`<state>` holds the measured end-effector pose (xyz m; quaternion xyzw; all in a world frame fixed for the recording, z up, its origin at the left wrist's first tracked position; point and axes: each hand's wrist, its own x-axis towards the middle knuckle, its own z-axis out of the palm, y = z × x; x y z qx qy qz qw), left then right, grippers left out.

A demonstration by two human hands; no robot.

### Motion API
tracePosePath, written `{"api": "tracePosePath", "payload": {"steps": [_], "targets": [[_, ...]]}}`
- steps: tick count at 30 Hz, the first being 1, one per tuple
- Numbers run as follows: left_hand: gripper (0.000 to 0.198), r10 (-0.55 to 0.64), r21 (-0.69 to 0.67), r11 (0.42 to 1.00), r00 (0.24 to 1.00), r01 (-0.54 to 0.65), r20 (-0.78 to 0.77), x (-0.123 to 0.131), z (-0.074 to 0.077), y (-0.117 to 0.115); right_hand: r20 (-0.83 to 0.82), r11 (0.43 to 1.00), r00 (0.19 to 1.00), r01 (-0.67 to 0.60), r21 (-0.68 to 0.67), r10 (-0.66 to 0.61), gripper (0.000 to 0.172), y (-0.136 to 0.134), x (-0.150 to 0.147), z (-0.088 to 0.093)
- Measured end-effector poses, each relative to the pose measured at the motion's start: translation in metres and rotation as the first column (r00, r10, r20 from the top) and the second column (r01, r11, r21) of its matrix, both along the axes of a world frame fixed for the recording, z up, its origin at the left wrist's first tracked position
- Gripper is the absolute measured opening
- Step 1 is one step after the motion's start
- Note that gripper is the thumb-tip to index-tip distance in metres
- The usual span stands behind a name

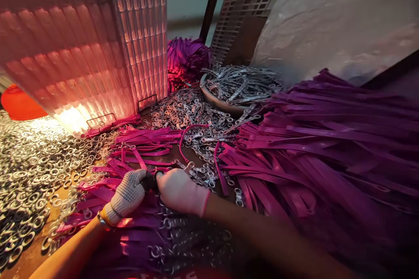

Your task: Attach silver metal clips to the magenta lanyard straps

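My left hand (130,191), in a white dotted knit glove with dark fingertips, is closed, thumb and fingers pinched together. Against its fingertips, my right hand (179,188), in a pale glove with a pink cuff, is closed too. Whatever they pinch between them is small and hidden by the fingers. Just behind the right hand, a small metal link (189,167) sticks up. Under and around both hands lie flat purple straps (134,239), some with metal rings at their ends. More loose pink-purple straps (149,136) lie just beyond the hands.
Loose metal rings (29,174) cover the left side. Ribbed translucent panels (144,39) stand behind, beside an orange-red bowl (21,102). A basin (216,101) heaped with metal links sits at the back. A large pile of purple straps (327,152) fills the right.
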<state>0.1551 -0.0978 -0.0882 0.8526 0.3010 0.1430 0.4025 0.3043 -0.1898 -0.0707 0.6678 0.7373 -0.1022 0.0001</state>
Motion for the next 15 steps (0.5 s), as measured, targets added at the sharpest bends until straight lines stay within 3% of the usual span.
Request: {"api": "tracePosePath", "payload": {"steps": [4,6,8,12,15], "targets": [[0.019,-0.104,0.009,0.995,0.994,0.104,0.022,0.001,0.004,0.011,0.013,0.996,0.999,-0.053,0.068,0.052,0.018,0.0,0.003,0.001],[0.018,-0.195,0.005,0.981,0.981,0.195,0.003,-0.007,0.017,0.026,0.014,0.993,0.998,-0.064,0.098,0.063,0.018,-0.002,0.007,0.002],[0.019,-0.202,0.057,0.977,0.979,0.204,-0.035,-0.023,0.037,0.048,0.014,0.994,1.0,0.0,0.11,-0.002,0.018,-0.007,0.013,0.003],[0.018,0.037,0.198,0.98,0.992,-0.014,-0.117,-0.067,0.071,0.091,-0.019,0.982,0.983,0.181,0.057,-0.181,0.02,-0.024,0.024,0.005],[0.028,0.217,0.039,0.976,0.975,-0.216,-0.05,-0.085,0.072,0.09,-0.034,0.994,0.994,0.106,0.032,-0.105,0.018,-0.032,0.04,0.002]]}}
